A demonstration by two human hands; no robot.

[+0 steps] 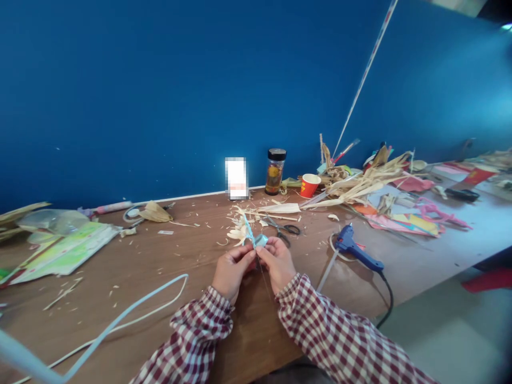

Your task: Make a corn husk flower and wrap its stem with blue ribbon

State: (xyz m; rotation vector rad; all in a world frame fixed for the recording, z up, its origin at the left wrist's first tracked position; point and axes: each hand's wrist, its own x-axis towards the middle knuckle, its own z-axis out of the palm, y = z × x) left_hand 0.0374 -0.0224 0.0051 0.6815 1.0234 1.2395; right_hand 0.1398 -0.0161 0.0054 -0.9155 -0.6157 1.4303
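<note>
In the head view my left hand (pixel 235 271) and my right hand (pixel 279 262) meet over the table with their fingertips pinched together. Between them is a thin wire stem (pixel 262 272) wrapped near its upper end in light blue tape (pixel 248 229). A loose blue curl, seemingly the rest of the tape (pixel 261 240), stands by my right fingertips. Pale corn husk pieces (pixel 237 233) show just beyond my left fingers; I cannot tell whether they are joined to the stem. Black scissors (pixel 286 230) lie open behind my right hand.
A blue glue gun (pixel 354 248) with its cord lies to the right. Behind stand a lidded jar (pixel 275 173), a red paper cup (pixel 310 186) and a blurred white item (pixel 237 178). Dried husks (pixel 368 184) heap at right. A white cable (pixel 132 314) crosses the left front.
</note>
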